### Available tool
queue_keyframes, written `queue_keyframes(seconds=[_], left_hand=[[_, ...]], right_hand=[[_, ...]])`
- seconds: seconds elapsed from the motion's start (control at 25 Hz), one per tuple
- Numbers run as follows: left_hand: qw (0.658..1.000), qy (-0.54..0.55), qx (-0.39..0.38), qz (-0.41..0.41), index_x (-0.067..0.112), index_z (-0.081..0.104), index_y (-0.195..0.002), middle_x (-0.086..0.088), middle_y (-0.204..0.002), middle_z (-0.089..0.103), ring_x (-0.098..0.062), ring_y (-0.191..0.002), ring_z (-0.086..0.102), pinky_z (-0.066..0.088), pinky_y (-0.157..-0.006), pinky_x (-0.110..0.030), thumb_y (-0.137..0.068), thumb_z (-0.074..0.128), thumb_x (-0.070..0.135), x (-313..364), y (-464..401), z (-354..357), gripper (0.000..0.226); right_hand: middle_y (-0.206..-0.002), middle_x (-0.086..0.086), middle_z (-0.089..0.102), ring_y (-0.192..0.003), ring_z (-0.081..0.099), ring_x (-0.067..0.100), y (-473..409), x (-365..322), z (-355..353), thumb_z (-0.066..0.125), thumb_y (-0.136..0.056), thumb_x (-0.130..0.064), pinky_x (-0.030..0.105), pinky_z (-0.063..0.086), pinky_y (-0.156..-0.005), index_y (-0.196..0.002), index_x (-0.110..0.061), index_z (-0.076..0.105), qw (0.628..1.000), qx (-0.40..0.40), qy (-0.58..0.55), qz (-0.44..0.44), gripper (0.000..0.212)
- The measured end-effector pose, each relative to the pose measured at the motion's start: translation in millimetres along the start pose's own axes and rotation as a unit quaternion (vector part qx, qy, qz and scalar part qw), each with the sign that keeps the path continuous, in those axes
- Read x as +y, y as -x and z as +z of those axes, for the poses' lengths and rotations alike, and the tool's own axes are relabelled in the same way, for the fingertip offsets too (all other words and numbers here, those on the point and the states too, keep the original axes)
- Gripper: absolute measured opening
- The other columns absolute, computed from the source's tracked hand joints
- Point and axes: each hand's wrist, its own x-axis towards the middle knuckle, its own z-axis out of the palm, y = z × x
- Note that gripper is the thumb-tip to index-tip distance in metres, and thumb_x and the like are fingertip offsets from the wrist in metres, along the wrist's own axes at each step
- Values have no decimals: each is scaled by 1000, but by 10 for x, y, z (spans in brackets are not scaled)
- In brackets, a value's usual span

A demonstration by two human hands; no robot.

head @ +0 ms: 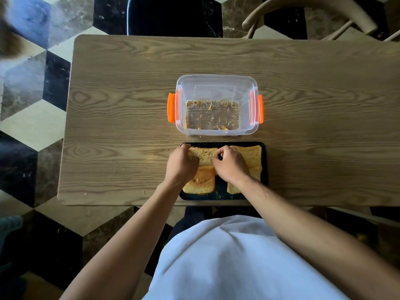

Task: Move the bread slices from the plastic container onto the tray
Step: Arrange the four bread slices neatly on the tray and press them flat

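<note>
A black tray [264, 169] lies at the table's near edge with several bread slices on it. Both hands are over its far left slice [204, 154]. My left hand [181, 164] grips that slice's left side, and my right hand [229, 163] pinches its right side. Another slice [251, 155] lies at the far right of the tray, one [202, 182] at the near left, and one [232, 189] at the near right, partly hidden by my right wrist. The clear plastic container [216, 83] with orange clips stands just beyond the tray and holds only crumbs.
The wooden table [129, 105] stretches left and right of the container. A dark chair [173, 16] stands at the far side and a wooden chair [313, 16] at the far right. Tiled floor lies to the left.
</note>
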Motion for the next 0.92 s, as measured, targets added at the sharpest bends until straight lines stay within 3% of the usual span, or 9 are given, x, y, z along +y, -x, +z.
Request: queue_keyframes(seconds=[0.12,0.32,0.52,0.72,0.92], left_hand=[[1000,-26,9,14,0,58,-125,-22,-118,68,-38,-107,61,49,-83,-38,-84,52,11,-20,-34,41,42],[1000,-23,-3,21,6,47,-143,-19,-138,59,-34,-126,54,44,-99,-36,-88,50,4,-74,56,99,55],[999,-18,3,30,5,41,-147,-20,-145,52,-36,-133,46,38,-107,-38,-82,42,-7,-99,98,95,66],[995,-81,-25,56,2,30,-151,-21,-155,38,-42,-135,33,23,-113,-40,-82,47,2,-51,133,151,72],[995,-81,-26,51,3,26,-153,-20,-159,31,-41,-140,27,21,-116,-42,-84,47,6,-53,111,167,73]], right_hand=[[-122,7,53,-103,56,24,-12,5,78,58,-90,-44,29,40,-75,-124,-18,56,1000,-16,20,4,43],[-125,7,50,-107,54,23,-32,16,165,59,-90,-42,28,40,-79,-128,-19,56,1000,-5,13,-6,45],[-128,7,48,-112,53,22,-48,1,233,60,-89,-40,25,37,-84,-129,-18,57,1000,4,-22,-11,46],[-129,7,49,-111,54,21,-41,-54,254,62,-88,-37,20,34,-84,-130,-16,57,999,15,-40,-20,47],[-128,8,49,-112,54,21,-31,-83,274,62,-88,-36,20,35,-86,-131,-14,57,998,20,-52,-25,49]])
